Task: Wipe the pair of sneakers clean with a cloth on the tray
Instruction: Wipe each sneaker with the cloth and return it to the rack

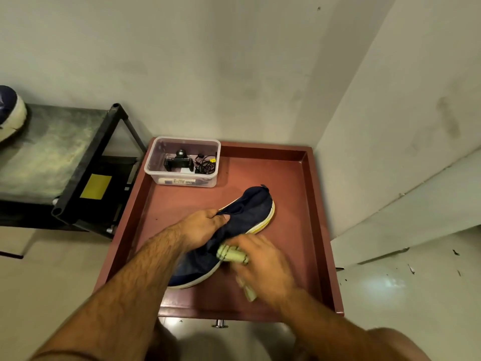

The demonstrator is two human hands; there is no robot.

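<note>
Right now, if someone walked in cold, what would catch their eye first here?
The navy sneaker lying in the middle of the red tray, gripped by the left hand while the right hand presses a pale green cloth against its side. Next, the clear plastic box of black gadgets in the tray's far left corner.

Both bare forearms reach forward and down from the bottom of the view; the left forearm runs up from the lower left, its wrist straight; the left hand (205,225) lies knuckles up, fingers curled and thumb pinched against them, gripping dark fabric; the right forearm comes in from the lower right; the right hand (263,267) is blurred, back of the hand up, fingers curled round a pale folded cloth (233,254) that sticks out past the fingertips.
</note>
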